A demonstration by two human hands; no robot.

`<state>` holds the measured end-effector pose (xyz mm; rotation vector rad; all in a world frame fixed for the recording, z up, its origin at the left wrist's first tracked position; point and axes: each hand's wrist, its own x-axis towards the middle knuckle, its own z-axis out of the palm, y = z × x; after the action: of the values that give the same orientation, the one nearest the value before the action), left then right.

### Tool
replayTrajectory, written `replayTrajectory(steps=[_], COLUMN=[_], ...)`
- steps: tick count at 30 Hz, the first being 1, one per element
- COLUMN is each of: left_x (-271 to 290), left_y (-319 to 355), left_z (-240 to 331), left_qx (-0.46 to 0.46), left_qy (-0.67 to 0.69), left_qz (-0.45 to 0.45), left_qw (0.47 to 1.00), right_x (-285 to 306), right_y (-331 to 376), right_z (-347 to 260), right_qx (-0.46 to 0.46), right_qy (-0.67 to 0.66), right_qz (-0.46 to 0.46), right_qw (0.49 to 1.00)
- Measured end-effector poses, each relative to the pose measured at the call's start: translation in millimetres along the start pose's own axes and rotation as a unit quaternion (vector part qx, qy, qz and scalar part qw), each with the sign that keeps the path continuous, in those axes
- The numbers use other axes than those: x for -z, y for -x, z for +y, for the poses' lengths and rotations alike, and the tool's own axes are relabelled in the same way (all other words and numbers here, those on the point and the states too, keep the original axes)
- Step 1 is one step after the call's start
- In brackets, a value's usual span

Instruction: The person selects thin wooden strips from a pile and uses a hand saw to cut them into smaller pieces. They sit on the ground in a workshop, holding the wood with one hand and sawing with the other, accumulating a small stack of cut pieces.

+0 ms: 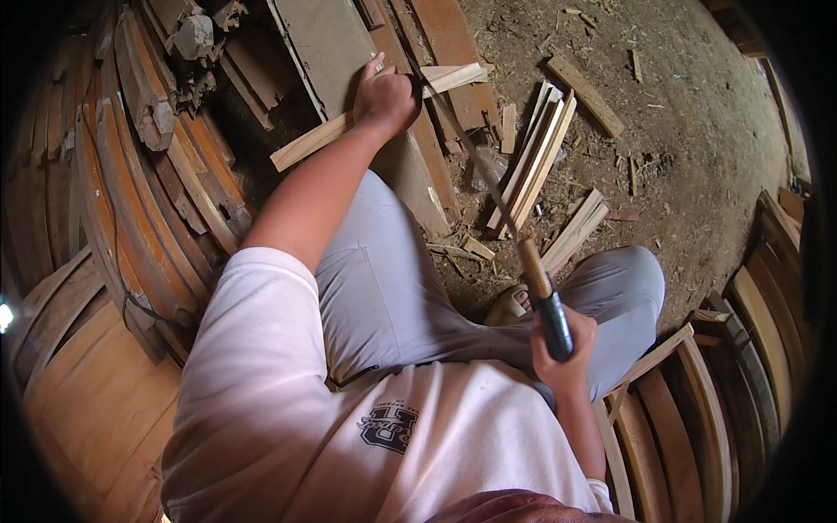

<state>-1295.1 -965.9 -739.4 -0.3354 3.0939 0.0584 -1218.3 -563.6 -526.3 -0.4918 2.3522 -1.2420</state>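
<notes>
Item: left hand [384, 98], upper centre of the frame, is closing over a long pale wooden strip [307, 144] and pressing it down onto a grey board [336, 52]; the strip is running from centre-left up toward the upper centre.

Item: right hand [567, 349], lower right of centre, is gripping the dark handle of a long blade [488, 179], its thin edge reaching up to the strip just beside the left hand.

Item: split pale slats [534, 157], lying loose on the dirt floor [689, 113] right of centre, with chips around them.

Item: curved wooden staves [139, 209], stacked at left and again at lower right.

Progress, as judged: several slats are already lying cut; the held strip is looking whole, so its splitting is seemingly just beginning.
</notes>
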Motion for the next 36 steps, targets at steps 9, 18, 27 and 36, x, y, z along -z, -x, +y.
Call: replayTrajectory(steps=[9,18,27,36], left_x=[6,-16,-17,-24], left_y=[3,1,3,3], left_z=[4,-2,-1,-6], left_qx=[-0.001,-0.019,-0.038,-0.008], left_qy=[0.060,0.002,0.085,0.025], left_qz=[0.076,0.042,0.117,0.078], left_qw=[0.995,0.999,0.989,0.997], right_x=[-3,-33,-82,-32], right_y=[-2,-34,-82,-24], right_z=[-28,-8,12,-1], right_qx=[-0.088,-0.089,-0.016,-0.043], right_qy=[-0.076,-0.121,-0.086,-0.050], right_qz=[0.090,0.029,-0.012,-0.037], right_qw=[0.989,0.988,0.996,0.997])
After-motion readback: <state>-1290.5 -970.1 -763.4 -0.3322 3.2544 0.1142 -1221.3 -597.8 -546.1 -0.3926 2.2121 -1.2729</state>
